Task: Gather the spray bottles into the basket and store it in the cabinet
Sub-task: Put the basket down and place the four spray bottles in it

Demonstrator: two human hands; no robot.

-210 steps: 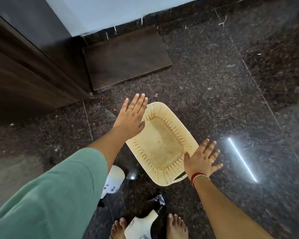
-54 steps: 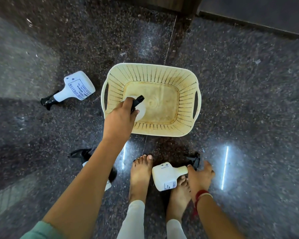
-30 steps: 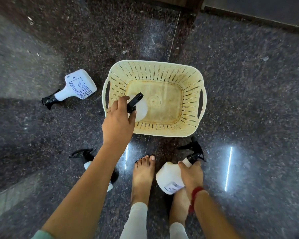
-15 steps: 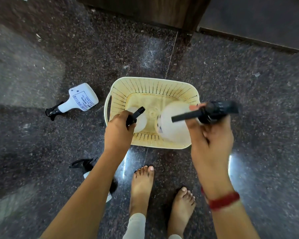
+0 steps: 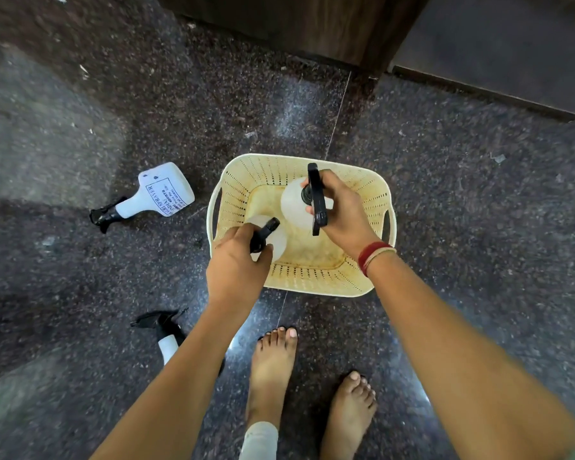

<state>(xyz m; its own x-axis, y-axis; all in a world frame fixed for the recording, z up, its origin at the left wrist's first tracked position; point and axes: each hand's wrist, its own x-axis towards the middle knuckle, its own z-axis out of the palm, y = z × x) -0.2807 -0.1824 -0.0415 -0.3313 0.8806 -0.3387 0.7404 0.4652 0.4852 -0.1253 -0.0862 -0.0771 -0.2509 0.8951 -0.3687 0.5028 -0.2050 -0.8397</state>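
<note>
I had both hands over the basket (image 5: 365,190), which sat on the floor (image 5: 462,194) in the middle of the frame. My left hand (image 5: 236,270) was wrapped around the black trigger head of one bottle (image 5: 278,239), that grip pressed shut on it, with the bottle upright against the basket's lower left corner. My right hand (image 5: 342,210) held a second bottle (image 5: 294,202) by its trigger, grip closed around the neck, the white body hanging inside the basket near its middle; I could not tell whether it already touched the bottom.

By my reckoning the task was about half gathered. Two bottles were in or going into the basket, neither let go yet. Two more lay on the floor: a labelled bottle (image 5: 160,194) on its side at the left of the frame, well apart from the basket, and a fourth bottle (image 5: 167,343) at lower left, partly hidden behind my left forearm. After those, the basket had to go into the cabinet (image 5: 296,24), the dark wood at the top of the frame, and that step was not begun.

The label on the lying bottle was turned sideways. I could read "SPRAYER" and what looked like "400"; the smaller lines were too fine to make out. The two bottles I held showed no writing.
</note>
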